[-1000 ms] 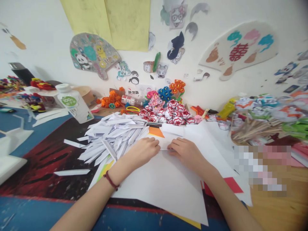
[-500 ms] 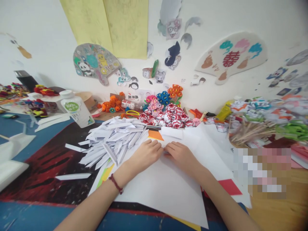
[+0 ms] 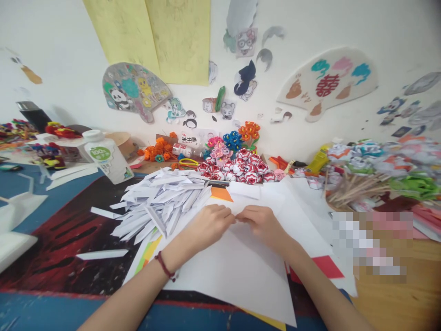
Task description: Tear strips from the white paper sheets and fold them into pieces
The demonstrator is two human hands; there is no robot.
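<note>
Fingertips of my left hand (image 3: 215,224) and right hand (image 3: 259,221) nearly meet, fingers curled in on both. Can't tell whether they pinch anything; my fingers hide that spot. Both are over the large white sheet (image 3: 241,271). Folded paper strips (image 3: 161,197) heaped beside my left hand, orange paper (image 3: 221,194) just beyond. Red-and-white flowers (image 3: 246,168) behind, white bottle (image 3: 107,156) off left, wooden sticks (image 3: 361,189) right. Two painted fans (image 3: 134,89) on the wall.
</note>
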